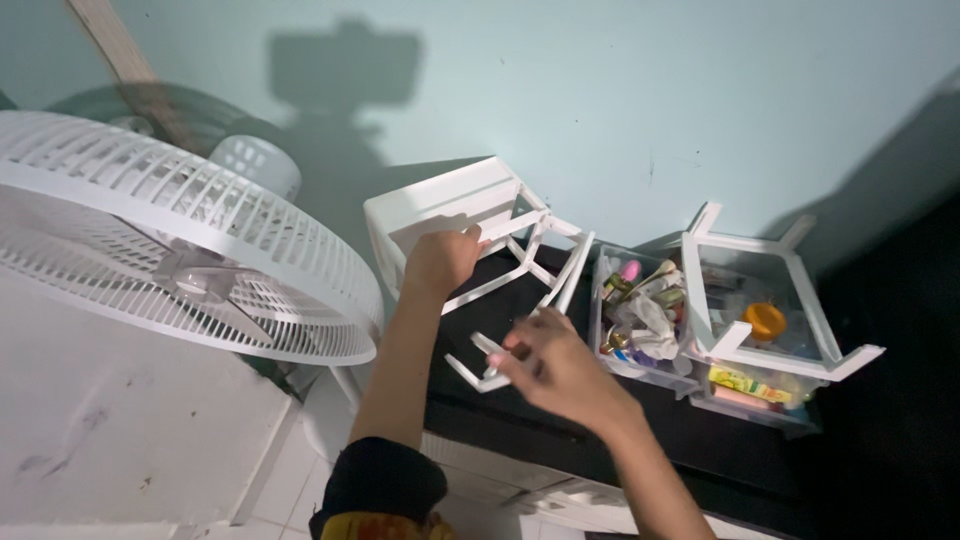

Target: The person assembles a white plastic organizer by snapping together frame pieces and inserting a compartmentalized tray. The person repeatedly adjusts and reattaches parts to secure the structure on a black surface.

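White plastic frame tipped on black shelf, centre view. Left hand clamped on frame's upper edge. Right hand at frame's 5 o'clock, blurred, fingers closed on its lower white strut. Clear drawer of small items at 3 o'clock, fan at 9 o'clock.

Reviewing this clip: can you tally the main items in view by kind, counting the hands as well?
White open frames: 2, one held, one over a drawer
Clear drawers of small items: 2
White fans: 1
Hands: 2, left hand, right hand
Total: 7
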